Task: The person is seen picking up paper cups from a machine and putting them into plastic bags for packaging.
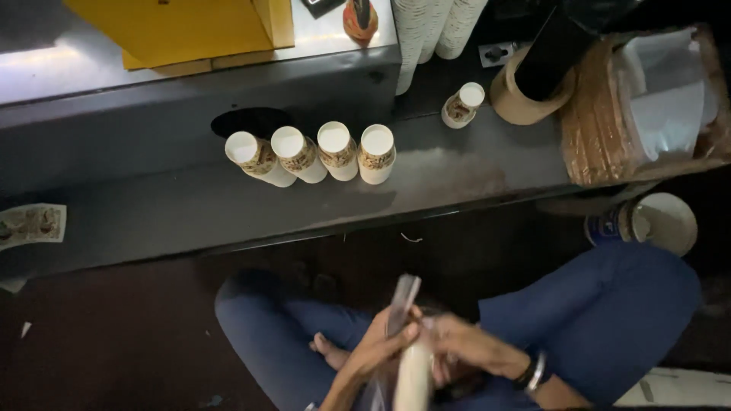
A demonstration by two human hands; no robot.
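- A pale stack of paper cups [413, 377] stands upright low in the view, over the lap of the seated person, partly inside a clear plastic sleeve [400, 304] that rises above it.
- The left hand [377, 346] closes its fingers and thumb on the sleeve, pinching the thin film just beside the top of the stack.
- The right hand [468, 346] wraps around the stack from the other side, fingers curled against it; a dark wristband [531, 373] sits on that wrist. Motion blur hides how tight the hold is.
- Both hands rest between knees in blue trousers [601, 320], with a bare foot [329, 352] just beside the left hand.
- Further out, on the dark shelf [152, 221], four printed paper cups [316, 154] stand in a row, touching side by side, and a fifth cup [462, 105] stands well apart to the right.
- Beside that cup lies a roll of brown tape [525, 103]; a yellow box [183, 30] sits at the top left.
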